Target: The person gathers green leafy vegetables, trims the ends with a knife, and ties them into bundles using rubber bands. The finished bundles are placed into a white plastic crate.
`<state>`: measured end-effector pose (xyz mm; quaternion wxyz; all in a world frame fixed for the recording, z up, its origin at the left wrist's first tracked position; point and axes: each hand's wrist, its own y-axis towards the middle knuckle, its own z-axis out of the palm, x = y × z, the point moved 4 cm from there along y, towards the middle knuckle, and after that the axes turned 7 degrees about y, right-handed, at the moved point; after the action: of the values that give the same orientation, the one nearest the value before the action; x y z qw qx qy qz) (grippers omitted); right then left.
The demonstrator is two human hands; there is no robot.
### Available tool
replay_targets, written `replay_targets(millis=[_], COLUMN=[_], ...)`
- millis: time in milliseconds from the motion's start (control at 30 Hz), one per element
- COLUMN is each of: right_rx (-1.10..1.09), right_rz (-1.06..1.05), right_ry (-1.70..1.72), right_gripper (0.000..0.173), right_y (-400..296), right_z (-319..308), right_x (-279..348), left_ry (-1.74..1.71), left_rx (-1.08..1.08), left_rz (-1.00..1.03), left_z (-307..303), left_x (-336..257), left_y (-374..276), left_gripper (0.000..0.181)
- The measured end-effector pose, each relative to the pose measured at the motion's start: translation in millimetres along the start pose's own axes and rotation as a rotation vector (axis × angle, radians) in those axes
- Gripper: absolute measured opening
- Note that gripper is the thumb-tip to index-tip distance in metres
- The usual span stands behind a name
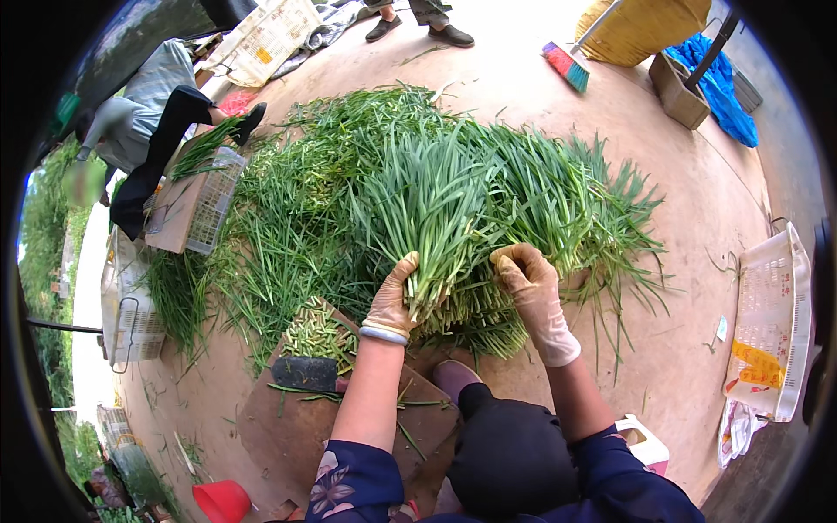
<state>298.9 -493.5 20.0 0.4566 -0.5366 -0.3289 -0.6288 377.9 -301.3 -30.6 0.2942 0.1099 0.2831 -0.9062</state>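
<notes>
My left hand [392, 291], in a thin translucent glove, grips a bunch of long, flat-leaved greens [431, 196] that look like garlic chives. The pale stem ends point toward me and the leaves fan away. To the right of those stems, my gloved right hand [526, 274] has its thumb and fingers curled together; nothing shows in them. Beneath and around lies a broad heap of the same greens [288, 189]. Below my left forearm, a dark-bladed cleaver [304, 374] rests on a brown board [281, 425], beside a pile of cut stem pieces [317, 333].
At left a seated person [157, 111] is beside a board-topped crate [219, 196]; another person's feet [451, 36] show at top. White plastic crates [771, 327] stand at both sides. A broom [565, 65], a yellow sack [644, 29] and a red plastic vessel [221, 502] are around.
</notes>
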Motion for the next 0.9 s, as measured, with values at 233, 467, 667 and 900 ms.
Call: replay_targets(millis=[233, 467, 667, 900], right_rx=[0.365, 0.665, 0.692, 1.094], right_rz=[0.729, 0.648, 0.696, 0.709], right_ry=[0.589, 1.083, 1.162, 0.824], right_gripper=[0.064, 0.072, 0.068, 0.052], right_y=[1, -14, -28, -80], right_z=[2, 75, 132, 229], right_x=[-63, -12, 28, 104], left_ry=[0.088, 0.588, 1.009, 1.083], left_rx=[-0.064, -0.099, -0.215, -0.417], left_rz=[0.059, 0.133, 0.315, 0.629], left_z=[-8, 50, 121, 114], left_x=[-11, -37, -69, -57], left_y=[-11, -69, -185, -325], left_gripper=[0.046, 0.055, 0.079, 0.084])
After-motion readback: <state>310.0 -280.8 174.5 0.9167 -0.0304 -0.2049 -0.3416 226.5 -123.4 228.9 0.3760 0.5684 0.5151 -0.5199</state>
